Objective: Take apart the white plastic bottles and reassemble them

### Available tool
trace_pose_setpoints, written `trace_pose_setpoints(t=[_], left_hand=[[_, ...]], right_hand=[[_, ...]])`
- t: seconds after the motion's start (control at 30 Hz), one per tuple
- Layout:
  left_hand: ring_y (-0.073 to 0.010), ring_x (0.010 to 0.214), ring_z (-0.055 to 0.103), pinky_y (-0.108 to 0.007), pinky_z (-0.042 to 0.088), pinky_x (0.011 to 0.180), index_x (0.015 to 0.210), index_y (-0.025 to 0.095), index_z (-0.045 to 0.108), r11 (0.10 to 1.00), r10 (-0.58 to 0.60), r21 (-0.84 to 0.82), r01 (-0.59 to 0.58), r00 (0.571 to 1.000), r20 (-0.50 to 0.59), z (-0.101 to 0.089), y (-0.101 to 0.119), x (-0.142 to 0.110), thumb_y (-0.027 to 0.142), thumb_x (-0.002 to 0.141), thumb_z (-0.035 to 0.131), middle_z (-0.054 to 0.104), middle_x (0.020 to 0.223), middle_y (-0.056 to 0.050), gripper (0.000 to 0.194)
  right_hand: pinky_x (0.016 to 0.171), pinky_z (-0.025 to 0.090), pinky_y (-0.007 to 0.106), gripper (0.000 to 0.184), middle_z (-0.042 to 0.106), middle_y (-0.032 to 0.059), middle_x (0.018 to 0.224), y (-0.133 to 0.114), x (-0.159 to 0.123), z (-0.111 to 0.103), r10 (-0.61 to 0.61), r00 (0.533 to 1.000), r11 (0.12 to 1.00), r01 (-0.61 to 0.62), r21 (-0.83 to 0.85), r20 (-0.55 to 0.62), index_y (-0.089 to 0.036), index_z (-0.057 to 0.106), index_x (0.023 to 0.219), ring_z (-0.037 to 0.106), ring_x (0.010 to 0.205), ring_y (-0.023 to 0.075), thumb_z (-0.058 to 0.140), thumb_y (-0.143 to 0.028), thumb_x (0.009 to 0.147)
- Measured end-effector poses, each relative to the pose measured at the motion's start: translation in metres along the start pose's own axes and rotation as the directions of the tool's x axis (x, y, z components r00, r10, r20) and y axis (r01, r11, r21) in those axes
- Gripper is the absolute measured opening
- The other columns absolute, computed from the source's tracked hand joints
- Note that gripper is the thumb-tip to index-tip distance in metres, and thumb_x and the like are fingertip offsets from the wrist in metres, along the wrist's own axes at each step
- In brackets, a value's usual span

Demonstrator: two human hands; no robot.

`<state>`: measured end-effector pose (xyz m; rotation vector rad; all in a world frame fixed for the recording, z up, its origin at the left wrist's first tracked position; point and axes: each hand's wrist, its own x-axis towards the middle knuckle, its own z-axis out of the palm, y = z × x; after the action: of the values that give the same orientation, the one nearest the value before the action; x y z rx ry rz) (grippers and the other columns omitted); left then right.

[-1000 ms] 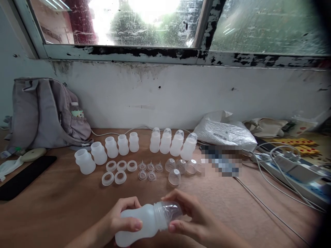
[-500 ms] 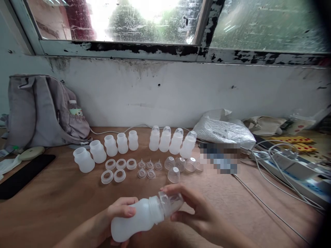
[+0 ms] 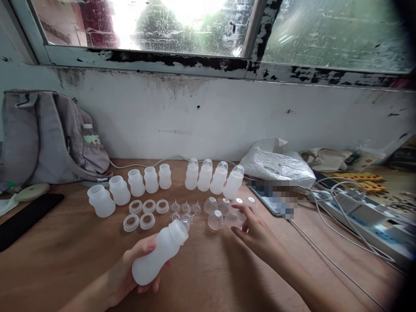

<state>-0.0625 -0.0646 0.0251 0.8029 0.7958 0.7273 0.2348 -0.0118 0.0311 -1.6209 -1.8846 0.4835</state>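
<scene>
My left hand (image 3: 143, 255) is wrapped round a frosted white baby bottle (image 3: 156, 255), tilted with its neck up to the right. A collar sits on the neck, and a clear nipple seems to point from it, overlapping the loose nipples (image 3: 185, 207) behind. My right hand (image 3: 250, 227) reaches over the clear dome caps (image 3: 215, 220), thumb and forefinger apart beside a cap (image 3: 232, 218) partly hidden by them. Left of the nipples lie several white collar rings (image 3: 147, 221). Open bottles (image 3: 102, 201) stand in a row at the left; several capped bottles (image 3: 204, 175) stand at the back.
A grey backpack (image 3: 45, 134) leans at the left wall, with a black flat object (image 3: 29, 221) before it. To the right are a phone (image 3: 264, 197), a silvery plastic package (image 3: 277, 162), white cables and a power strip (image 3: 357, 229).
My right hand has left the bottle's top with a clear cap and moved to the right, among the loose caps. My left hand has shifted the bottle slightly left and up.
</scene>
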Motion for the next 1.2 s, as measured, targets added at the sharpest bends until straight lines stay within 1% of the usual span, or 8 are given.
trace_pose_setpoints(t=[0.2, 0.3, 0.43, 0.53, 0.67, 0.77, 0.97, 1.2], left_hand=[[-0.0103, 0.049, 0.054, -0.016, 0.024, 0.035, 0.092, 0.016, 0.048, 0.995, 0.018, 0.103, -0.012, 0.999, -0.049, 0.005, 0.004, -0.002, 0.048, 0.078, 0.044, 0.056, 0.083, -0.006, 0.035], [-0.0128, 0.056, 0.055, -0.018, 0.034, 0.04, 0.091, 0.018, 0.048, 0.909, 0.212, 0.391, -0.141, 0.967, -0.144, 0.008, 0.0, -0.002, 0.048, 0.074, 0.051, 0.056, 0.08, -0.003, 0.034], [-0.0177, 0.074, 0.058, -0.026, 0.046, 0.064, 0.098, 0.023, 0.047, 0.453, 0.592, 0.865, -0.213, 0.798, -0.113, 0.009, -0.012, -0.004, 0.037, 0.068, 0.062, 0.06, 0.09, -0.002, 0.036], [-0.0178, 0.082, 0.06, -0.026, 0.048, 0.069, 0.108, 0.028, 0.041, 0.181, 0.645, 0.946, -0.269, 0.759, 0.092, 0.006, -0.022, -0.004, 0.03, 0.071, 0.06, 0.06, 0.101, -0.002, 0.041], [-0.0187, 0.086, 0.059, -0.026, 0.048, 0.072, 0.114, 0.029, 0.039, -0.061, 0.685, 0.918, -0.393, 0.653, 0.325, 0.007, -0.031, -0.003, 0.022, 0.071, 0.06, 0.06, 0.1, -0.003, 0.048], [-0.0181, 0.079, 0.06, -0.026, 0.048, 0.069, 0.11, 0.028, 0.041, 0.03, 0.703, 0.905, -0.425, 0.653, 0.284, 0.014, -0.032, -0.003, 0.021, 0.067, 0.062, 0.062, 0.094, -0.002, 0.048], [-0.0167, 0.063, 0.058, -0.025, 0.045, 0.057, 0.091, 0.025, 0.05, 0.369, 0.576, 0.874, -0.316, 0.816, 0.052, 0.022, -0.021, -0.01, 0.027, 0.056, 0.07, 0.064, 0.083, 0.0, 0.04], [-0.0072, 0.042, 0.046, -0.018, 0.038, 0.034, 0.08, 0.017, 0.046, 0.912, 0.082, 0.394, -0.116, 0.991, 0.102, 0.015, -0.007, -0.006, 0.051, 0.058, 0.063, 0.058, 0.067, 0.0, 0.044]], right_hand=[[0.062, 0.048, 0.034, 0.045, 0.046, 0.0091, 0.102, 0.008, 0.002, 0.011, 0.033, 0.999, 0.999, -0.035, 0.034, 0.043, -0.019, 0.038, 0.111, 0.054, 0.055, 0.0118, 0.05, -0.022, 0.068], [0.061, 0.047, 0.034, 0.044, 0.046, 0.0094, 0.101, -0.003, 0.0, 0.006, 0.032, 0.995, 0.998, -0.027, 0.051, -0.09, -0.019, 0.04, 0.112, 0.049, 0.051, 0.01, 0.052, -0.03, 0.071], [0.048, 0.042, 0.024, 0.033, 0.05, 0.003, 0.081, -0.031, -0.017, 0.009, -0.05, 0.992, 0.924, 0.002, 0.383, 0.116, -0.02, 0.047, 0.104, 0.047, 0.054, 0.01, 0.052, -0.039, 0.077], [0.035, 0.034, 0.016, 0.049, 0.051, 0.0004, 0.081, -0.048, -0.036, 0.026, -0.131, 0.86, 0.734, -0.25, 0.632, 0.493, -0.024, 0.041, 0.111, 0.046, 0.051, 0.0068, 0.063, -0.04, 0.07], [0.025, 0.027, 0.013, 0.057, 0.052, -0.0044, 0.066, -0.057, -0.053, 0.05, -0.121, 0.773, 0.552, -0.469, 0.69, 0.623, -0.021, 0.036, 0.107, 0.038, 0.032, 0.0019, 0.064, -0.049, 0.065], [0.023, 0.021, 0.012, 0.05, 0.047, -0.0089, 0.047, -0.058, -0.057, 0.058, -0.042, 0.784, 0.566, -0.493, 0.661, 0.62, -0.018, 0.037, 0.093, 0.032, 0.025, 0.0016, 0.058, -0.055, 0.067], [0.027, 0.022, 0.013, 0.044, 0.047, -0.0073, 0.049, -0.06, -0.061, 0.058, -0.038, 0.799, 0.627, -0.448, 0.637, 0.6, -0.019, 0.039, 0.086, 0.033, 0.029, 0.0018, 0.053, -0.057, 0.07], [0.077, 0.044, 0.032, 0.039, 0.051, 0.0077, 0.103, -0.07, -0.06, 0.024, -0.382, 0.888, 0.798, 0.177, 0.576, 0.256, -0.027, 0.048, 0.112, 0.052, 0.088, 0.0189, 0.058, -0.028, 0.075]])
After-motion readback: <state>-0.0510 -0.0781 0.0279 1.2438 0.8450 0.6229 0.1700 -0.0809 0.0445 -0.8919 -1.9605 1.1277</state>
